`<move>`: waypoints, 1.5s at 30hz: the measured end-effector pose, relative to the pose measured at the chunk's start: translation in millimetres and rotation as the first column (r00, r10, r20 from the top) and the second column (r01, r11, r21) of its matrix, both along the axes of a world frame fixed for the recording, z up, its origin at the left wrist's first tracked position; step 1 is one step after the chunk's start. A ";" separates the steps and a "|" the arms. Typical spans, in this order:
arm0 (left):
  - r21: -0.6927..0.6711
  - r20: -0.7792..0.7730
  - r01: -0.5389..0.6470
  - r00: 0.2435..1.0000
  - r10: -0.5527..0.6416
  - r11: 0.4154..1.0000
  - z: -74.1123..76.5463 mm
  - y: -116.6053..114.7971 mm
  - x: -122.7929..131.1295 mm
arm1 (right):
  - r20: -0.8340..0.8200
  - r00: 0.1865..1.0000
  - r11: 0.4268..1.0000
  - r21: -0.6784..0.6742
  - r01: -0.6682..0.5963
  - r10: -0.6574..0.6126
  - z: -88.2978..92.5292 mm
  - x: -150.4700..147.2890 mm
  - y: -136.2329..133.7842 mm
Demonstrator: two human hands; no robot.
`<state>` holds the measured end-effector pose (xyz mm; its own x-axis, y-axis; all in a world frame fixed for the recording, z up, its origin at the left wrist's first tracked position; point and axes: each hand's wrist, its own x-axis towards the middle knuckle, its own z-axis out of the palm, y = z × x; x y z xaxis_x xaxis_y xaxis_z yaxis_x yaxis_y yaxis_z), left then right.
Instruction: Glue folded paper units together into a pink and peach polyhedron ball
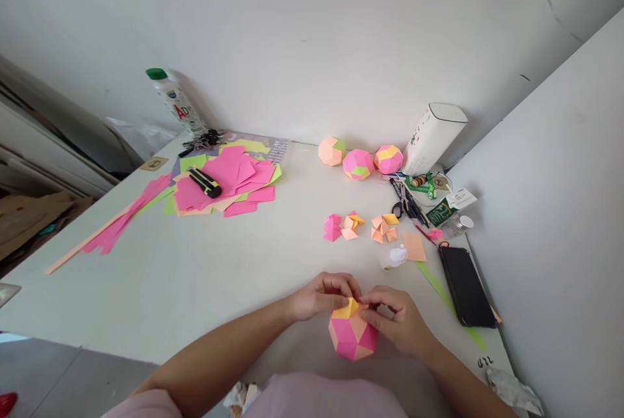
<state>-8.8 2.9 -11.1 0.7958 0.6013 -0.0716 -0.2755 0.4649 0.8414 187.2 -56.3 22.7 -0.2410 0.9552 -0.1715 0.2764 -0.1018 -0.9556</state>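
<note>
A faceted paper ball (347, 339) in pink, peach and yellow is held just above the table's front edge. My left hand (327, 293) pinches it at the yellow flap on top. From the other side, my right hand (397, 317) grips its upper right, thumb and fingers closed on the peach part. Beyond my hands lie small folded paper pieces: a pink one (333, 227), a peach and yellow cluster (351, 225) and another peach cluster (383, 228). A small white bottle (394, 257) stands by a peach paper square (415, 246).
Finished-looking paper balls (358, 164) rest against the wall beside a white box (433, 138). Scissors (402, 202), pens and a black phone (467, 287) lie at the right. To the left are a paper stack (234, 177), a utility knife (205, 182), paper strips (129, 213) and a tall bottle (178, 103).
</note>
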 end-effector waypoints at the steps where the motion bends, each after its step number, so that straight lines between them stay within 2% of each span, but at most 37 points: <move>1: 0.003 0.001 0.002 1.000 -0.002 1.000 -0.4 0.0 0.0 | 0.024 1.000 0.999 0.037 -0.009 0.008 1.6 -0.4 0.1; 8: 0.009 0.024 0.008 1.000 -0.008 1.000 -1.1 0.6 -0.2 | 0.048 0.999 0.998 0.070 0.008 -0.011 5.1 -1.8 1.7; 16: -0.012 -0.010 0.024 1.000 -0.024 1.000 -1.5 -0.1 0.9 | 0.002 1.000 0.989 0.144 -0.022 0.022 3.2 -0.7 1.2; 25: -0.017 -0.048 0.046 0.998 -0.046 0.999 2.2 0.0 0.0 | -0.039 0.996 0.989 0.125 -0.078 0.083 1.0 1.1 1.0; 36: 0.019 -0.111 0.178 0.978 -0.175 0.984 5.2 -0.4 -1.3 | -0.135 0.990 0.996 -0.081 -0.041 0.030 -5.6 -1.2 -4.5; 45: 0.003 -0.182 0.191 0.965 -0.187 0.982 10.9 -2.0 -0.5 | -0.265 0.962 0.971 -0.240 -0.005 -0.061 -7.8 -2.6 -2.7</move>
<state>-9.3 0.9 -0.1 0.8703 0.4441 -0.2131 -0.0278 0.4764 0.8788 184.6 -59.0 14.9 -0.2834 0.9023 -0.3250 0.0064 -0.3371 -0.9415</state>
